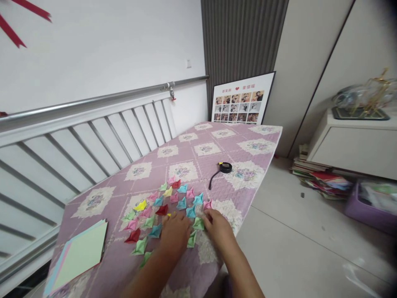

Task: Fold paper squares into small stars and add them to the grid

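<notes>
Many small folded paper pieces in pink, green, blue, red and yellow lie in loose rows on the table. My left hand (176,231) is lowered among them with its fingers curled down. The tip of a yellow folded paper piece (169,214) shows just past those fingertips; what lies under them is hidden. My right hand (219,228) is at the right edge of the group, its thumb and fingers closed at a pink folded paper piece (207,204). Between the hands lie a green folded paper piece (198,224) and a blue folded paper piece (190,212).
A stack of coloured paper sheets (81,253) lies at the table's left front. A black tape measure (225,167) with a strap rests farther back on the purple flowered tablecloth (214,136). A white railing (118,138) borders the left side; a purple bin (369,211) stands on the floor at right.
</notes>
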Available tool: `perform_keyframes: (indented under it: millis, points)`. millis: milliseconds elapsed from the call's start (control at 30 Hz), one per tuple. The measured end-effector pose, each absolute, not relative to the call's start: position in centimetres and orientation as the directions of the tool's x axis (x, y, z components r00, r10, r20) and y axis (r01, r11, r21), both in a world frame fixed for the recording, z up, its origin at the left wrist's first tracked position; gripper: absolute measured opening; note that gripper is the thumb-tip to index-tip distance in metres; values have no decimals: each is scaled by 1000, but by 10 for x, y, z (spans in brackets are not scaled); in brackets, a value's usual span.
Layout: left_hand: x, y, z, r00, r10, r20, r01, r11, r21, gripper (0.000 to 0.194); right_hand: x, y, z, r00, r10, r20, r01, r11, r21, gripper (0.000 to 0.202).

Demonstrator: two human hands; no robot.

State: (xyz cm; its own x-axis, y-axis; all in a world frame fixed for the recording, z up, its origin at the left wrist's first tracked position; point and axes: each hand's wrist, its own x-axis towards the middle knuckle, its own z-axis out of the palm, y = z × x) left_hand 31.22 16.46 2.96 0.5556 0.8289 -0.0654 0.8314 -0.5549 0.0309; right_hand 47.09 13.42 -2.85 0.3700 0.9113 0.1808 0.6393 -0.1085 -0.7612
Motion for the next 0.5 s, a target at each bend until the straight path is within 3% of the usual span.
perform_keyframes:
  millis: [500]
  points:
    - [324,169,27,597,799,-78,799,-600,-29,22,469,137,-30,352,918,183,689,-122,-714,17]
